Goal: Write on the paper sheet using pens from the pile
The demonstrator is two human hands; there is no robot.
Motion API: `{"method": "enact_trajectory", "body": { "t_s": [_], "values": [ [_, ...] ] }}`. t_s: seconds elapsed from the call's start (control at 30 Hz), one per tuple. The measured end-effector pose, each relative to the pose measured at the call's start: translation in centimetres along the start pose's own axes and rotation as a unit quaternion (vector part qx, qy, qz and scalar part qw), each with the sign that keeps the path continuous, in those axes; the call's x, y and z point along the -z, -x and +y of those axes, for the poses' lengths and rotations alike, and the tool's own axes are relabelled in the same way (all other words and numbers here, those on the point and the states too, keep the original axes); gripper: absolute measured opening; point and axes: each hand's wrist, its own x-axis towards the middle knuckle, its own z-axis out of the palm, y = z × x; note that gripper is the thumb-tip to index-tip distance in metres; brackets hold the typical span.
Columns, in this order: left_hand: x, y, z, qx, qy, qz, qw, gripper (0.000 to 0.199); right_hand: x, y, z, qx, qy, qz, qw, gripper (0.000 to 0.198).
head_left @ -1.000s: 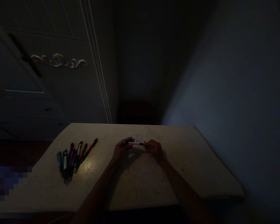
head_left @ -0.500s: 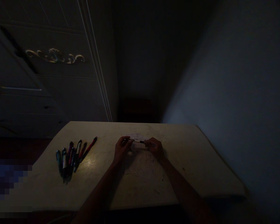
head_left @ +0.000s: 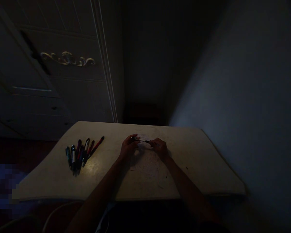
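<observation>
Between my two hands a slim pen [head_left: 143, 140], pale in the middle and dark toward its ends, is held level above the table [head_left: 199, 168]. My left hand [head_left: 129, 146] pinches its left end between thumb and fingers. At the other end, the fingers of my right hand [head_left: 160, 148] close around the pen. The dim light hides the fine detail of the pen's tips. To the left, a loose bunch of pens [head_left: 81, 155] in several colours lies on the tabletop.
Faint scribbles [head_left: 149, 161] mark the table under my hands. A cabinet [head_left: 84, 94] with an ornate gilt moulding [head_left: 68, 59] stands behind on the left. A pale wall [head_left: 252, 103] borders the right side. Bluish fabric, partly pixelated, shows at the lower left.
My view has tilted and shifted slightly, so the table sits higher in the picture. Both hands still hold the pen; the left fingers have opened out a little along it.
</observation>
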Motion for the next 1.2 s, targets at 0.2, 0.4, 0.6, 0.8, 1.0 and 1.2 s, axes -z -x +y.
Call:
{"method": "enact_trajectory", "body": {
  "t_s": [0.2,0.4,0.6,0.8,1.0,1.2],
  "values": [
    [0.0,0.3,-0.5,-0.017,-0.052,0.048,0.997,0.055,0.1,0.3,0.0,0.001,-0.027,0.018,0.999,0.038],
    [0.2,0.9,-0.7,-0.041,-0.102,0.000,0.994,0.042,0.4,1.0,-0.4,0.010,-0.026,0.026,0.999,0.037],
    [0.5,1.7,-0.7,-0.045,-0.043,-0.025,0.998,0.052,0.7,1.6,-0.8,0.009,-0.024,0.026,0.999,0.038],
    [0.0,2.6,-0.4,-0.036,-0.034,0.005,0.999,0.053,0.6,1.9,-0.7,-0.004,-0.027,0.025,0.999,0.034],
    [0.4,3.0,-1.1,-0.057,-0.052,0.018,0.997,0.048,0.3,1.8,-0.5,-0.027,-0.052,0.022,0.998,0.027],
    [0.9,3.6,-1.3,-0.059,-0.035,0.009,0.998,0.050,0.0,1.6,-0.3,-0.064,-0.095,0.009,0.993,0.024]
  ]
}}
